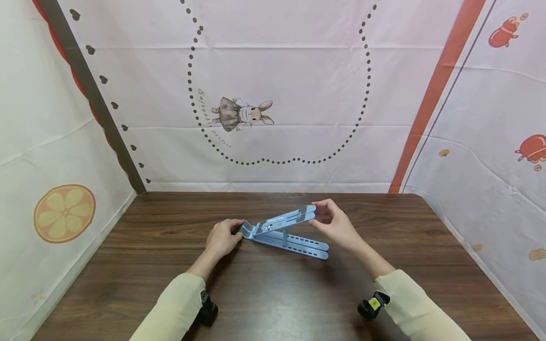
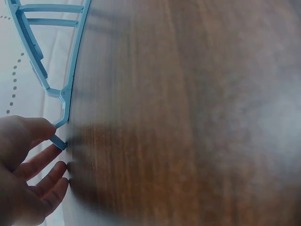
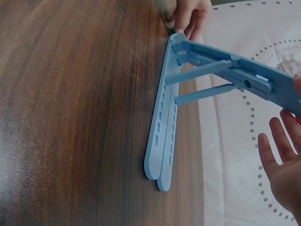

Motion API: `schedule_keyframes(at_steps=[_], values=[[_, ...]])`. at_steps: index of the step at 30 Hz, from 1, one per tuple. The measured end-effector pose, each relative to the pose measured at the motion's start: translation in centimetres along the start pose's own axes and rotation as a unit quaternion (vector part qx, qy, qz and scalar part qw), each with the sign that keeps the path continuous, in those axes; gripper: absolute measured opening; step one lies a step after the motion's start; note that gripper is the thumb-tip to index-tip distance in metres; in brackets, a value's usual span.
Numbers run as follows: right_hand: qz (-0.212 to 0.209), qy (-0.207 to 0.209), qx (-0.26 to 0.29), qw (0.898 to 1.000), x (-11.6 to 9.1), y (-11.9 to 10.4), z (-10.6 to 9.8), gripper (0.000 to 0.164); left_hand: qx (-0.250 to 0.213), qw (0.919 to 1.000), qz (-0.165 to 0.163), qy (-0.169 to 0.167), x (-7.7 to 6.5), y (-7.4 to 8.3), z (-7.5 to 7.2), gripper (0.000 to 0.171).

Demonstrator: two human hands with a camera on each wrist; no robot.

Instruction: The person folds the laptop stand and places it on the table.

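A light-blue folding laptop stand (image 1: 281,221) is opened into a wedge on the table. Its slotted base rails (image 3: 154,162) lie low, and support struts (image 3: 202,72) join them to the raised upper arms. At the hooked left end, my left hand (image 1: 222,238) pinches the stand's lip between thumb and fingers; the left wrist view shows this hand (image 2: 14,155) with its lower fingertips by the tabletop. My right hand (image 1: 339,227) holds the raised right end of the upper arms, thumb and fingers on either side. In the right wrist view its other fingers (image 3: 282,141) are spread.
The stand is on a dark brown wooden table (image 1: 273,293). White printed cloth (image 1: 281,80) hangs behind the table and along both sides. A black wrist device (image 1: 207,309) is on my left wrist, and another (image 1: 372,305) is on my right.
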State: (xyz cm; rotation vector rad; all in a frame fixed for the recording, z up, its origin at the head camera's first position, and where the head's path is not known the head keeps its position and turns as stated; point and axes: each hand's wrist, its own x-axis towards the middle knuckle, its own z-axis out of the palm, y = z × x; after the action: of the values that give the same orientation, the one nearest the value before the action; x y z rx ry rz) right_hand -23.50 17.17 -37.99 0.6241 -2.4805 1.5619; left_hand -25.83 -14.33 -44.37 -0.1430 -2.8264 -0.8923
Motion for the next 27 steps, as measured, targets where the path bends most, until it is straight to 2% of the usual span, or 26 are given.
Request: schedule_keyframes(at_steps=[9, 16, 27], values=[[0.013, 0.018, -0.022, 1.000, -0.6, -0.6, 0.7, 0.042, -0.003, 0.9995, -0.029, 0.012, 0.7, 0.2, 0.1, 0.033], [0.004, 0.037, -0.020, 0.999, -0.9, -1.2, 1.5, 0.041, 0.011, 0.9987, -0.046, 0.020, 1.3, 0.2, 0.4, 0.028], [0.007, 0.060, -0.035, 0.998, -1.3, -2.0, 2.4, 0.039, 0.011, 0.9984, -0.045, 0.032, 1.5, 0.4, 0.7, 0.028]])
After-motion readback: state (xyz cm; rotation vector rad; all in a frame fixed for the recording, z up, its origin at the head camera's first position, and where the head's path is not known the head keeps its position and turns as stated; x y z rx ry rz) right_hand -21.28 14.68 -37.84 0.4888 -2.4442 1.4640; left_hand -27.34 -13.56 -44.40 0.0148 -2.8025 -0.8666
